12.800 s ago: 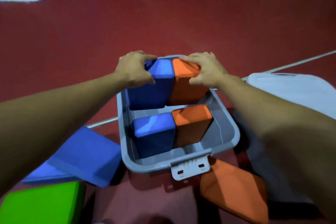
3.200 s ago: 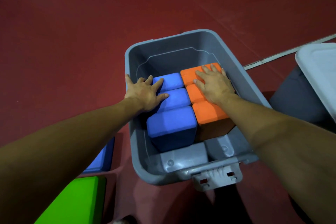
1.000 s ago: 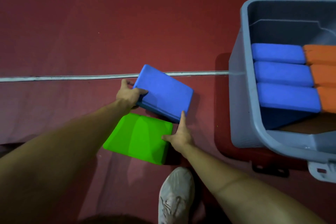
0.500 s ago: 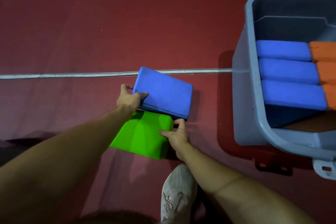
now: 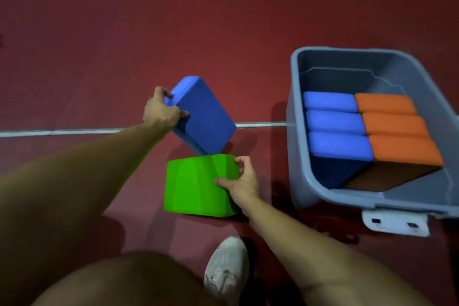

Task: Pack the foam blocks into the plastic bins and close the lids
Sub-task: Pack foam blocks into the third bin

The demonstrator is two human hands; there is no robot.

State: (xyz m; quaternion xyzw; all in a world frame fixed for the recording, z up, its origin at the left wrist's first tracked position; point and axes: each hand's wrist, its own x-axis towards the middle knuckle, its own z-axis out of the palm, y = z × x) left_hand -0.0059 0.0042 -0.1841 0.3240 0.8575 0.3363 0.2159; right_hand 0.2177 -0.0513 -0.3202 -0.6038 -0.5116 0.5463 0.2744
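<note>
1. Head view, nearest: bare knee (image 5: pixel 119 281) at bottom edge, white sneaker (image 5: pixel 227 268) just right of it, both on the red floor (image 5: pixel 223 20).
2. Right forearm runs up-left from the bottom right corner; right hand (image 5: pixel 242 185) clamps the right end of the green foam block (image 5: pixel 198 185), thumb on its top face, fingers curled over the far corner. Block rests on the floor, matte, rounded edges.
3. Left arm crosses from the left edge; left hand (image 5: pixel 161 112) grips the upper-left end of the blue foam block (image 5: pixel 205 114), thumb on the top face, fingers wrapped over the end. Block is tilted, its low corner just above or touching the green block's far edge; cannot tell which.
4. White floor line (image 5: pixel 62 131) passes behind the blue block toward the bin.
5. Grey plastic bin (image 5: pixel 298 131) at right, open, smooth walls, white latch (image 5: pixel 395 223) on its near rim. Inside: three blue blocks (image 5: pixel 335 123) on edge at left, three orange blocks (image 5: pixel 397 126) touching them at right; bare space remains at the far end.
</note>
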